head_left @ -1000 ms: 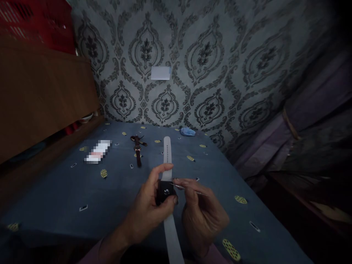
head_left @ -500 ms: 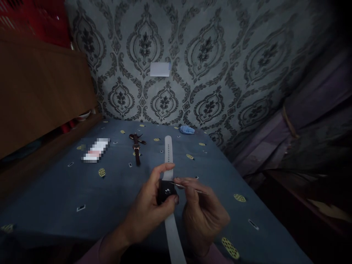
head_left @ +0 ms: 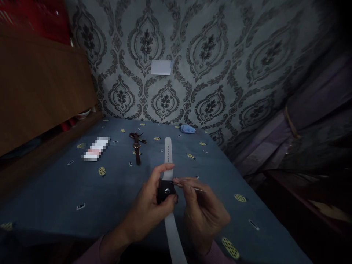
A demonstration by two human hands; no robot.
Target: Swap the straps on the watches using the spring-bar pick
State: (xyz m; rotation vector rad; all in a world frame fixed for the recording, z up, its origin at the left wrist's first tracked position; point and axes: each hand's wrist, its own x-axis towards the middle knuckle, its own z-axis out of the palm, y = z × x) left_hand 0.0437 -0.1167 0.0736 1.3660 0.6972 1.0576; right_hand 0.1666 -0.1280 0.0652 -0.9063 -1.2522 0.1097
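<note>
My left hand point(head_left: 151, 205) grips the black case of a wristwatch point(head_left: 166, 189) between thumb and fingers. Its white strap point(head_left: 168, 150) runs out in two lengths, the holed one away from me and the other point(head_left: 174, 238) towards me. In my right hand point(head_left: 205, 212) a thin metal tool point(head_left: 192, 187) is pinched; its exact kind is not clear. The tool's tip meets the case's upper right edge, close to where the far strap joins. Part of the case is hidden under my left thumb.
A dark brown strap watch point(head_left: 136, 146) lies further back on the blue patterned tablecloth point(head_left: 132, 190). Left of it is a blurred-out flat item point(head_left: 96, 149). A crumpled light-blue cloth point(head_left: 187, 129) rests near the wall. A wooden cabinet point(head_left: 44, 88) borders the left side.
Both hands keep their hold, with the tool tip still at the case's edge. The right hand and tool have shifted only slightly; the view has moved a little.
</note>
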